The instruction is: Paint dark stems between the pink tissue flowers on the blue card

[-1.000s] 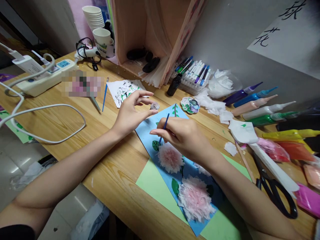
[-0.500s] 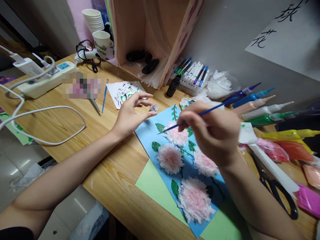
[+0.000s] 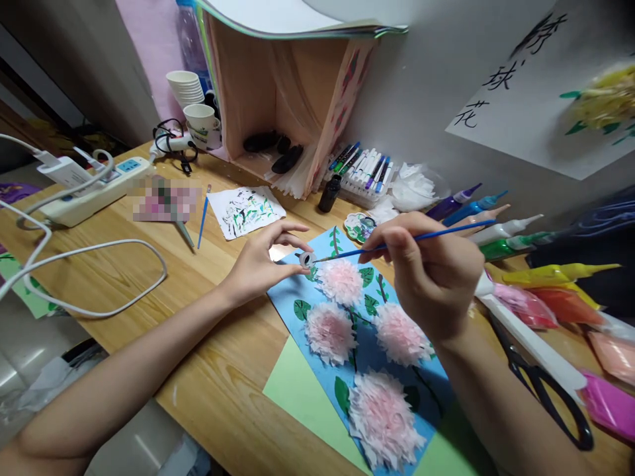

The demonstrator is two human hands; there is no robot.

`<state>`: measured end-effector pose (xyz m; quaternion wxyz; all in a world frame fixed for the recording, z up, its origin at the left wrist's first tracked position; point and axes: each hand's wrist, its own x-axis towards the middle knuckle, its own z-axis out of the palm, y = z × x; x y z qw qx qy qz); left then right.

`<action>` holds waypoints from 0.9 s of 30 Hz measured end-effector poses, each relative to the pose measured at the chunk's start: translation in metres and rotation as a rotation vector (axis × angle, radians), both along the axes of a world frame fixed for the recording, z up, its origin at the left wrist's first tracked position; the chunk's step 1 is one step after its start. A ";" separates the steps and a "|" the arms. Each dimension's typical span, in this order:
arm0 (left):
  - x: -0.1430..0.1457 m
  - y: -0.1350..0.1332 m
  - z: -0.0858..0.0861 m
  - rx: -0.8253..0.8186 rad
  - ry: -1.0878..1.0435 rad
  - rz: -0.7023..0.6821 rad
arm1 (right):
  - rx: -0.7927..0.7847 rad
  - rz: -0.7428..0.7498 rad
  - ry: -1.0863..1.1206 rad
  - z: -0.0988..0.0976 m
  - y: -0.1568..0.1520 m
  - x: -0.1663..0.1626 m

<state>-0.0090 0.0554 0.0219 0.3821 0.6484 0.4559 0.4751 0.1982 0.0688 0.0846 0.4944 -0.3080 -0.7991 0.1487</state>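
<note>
My right hand (image 3: 426, 277) pinches a thin blue paintbrush (image 3: 397, 243), its tip dipped at a small round paint pot (image 3: 307, 258). My left hand (image 3: 260, 261) steadies that pot between fingertips, at the top corner of a blue card (image 3: 297, 294). The card carries several pink tissue flowers (image 3: 340, 281) with painted green leaves and lies on a light green sheet (image 3: 302, 390).
Glue and paint tubes (image 3: 501, 231) line the right side, with black scissors (image 3: 546, 390) nearer me. A marker tray (image 3: 364, 173), paint palette (image 3: 358, 227), wooden box (image 3: 278, 99), stacked cups (image 3: 191, 106), power strip (image 3: 89, 192), white cable (image 3: 99, 251) and a spare brush (image 3: 203, 215) sit behind.
My right hand lifted off the flowers and swung the brush tip left into the pot. The camera tilted up; my left hand stayed on the pot.
</note>
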 end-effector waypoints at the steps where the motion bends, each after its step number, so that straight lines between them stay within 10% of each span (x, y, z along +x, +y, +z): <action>1: 0.000 0.000 0.000 0.006 -0.003 -0.008 | 0.002 0.011 -0.027 -0.001 0.000 -0.001; 16: 0.000 0.000 -0.001 0.042 -0.015 -0.025 | 0.039 0.049 -0.119 0.002 -0.002 -0.001; 27: -0.006 0.009 -0.004 -0.091 -0.043 0.314 | -0.095 0.189 -0.154 -0.010 -0.004 -0.010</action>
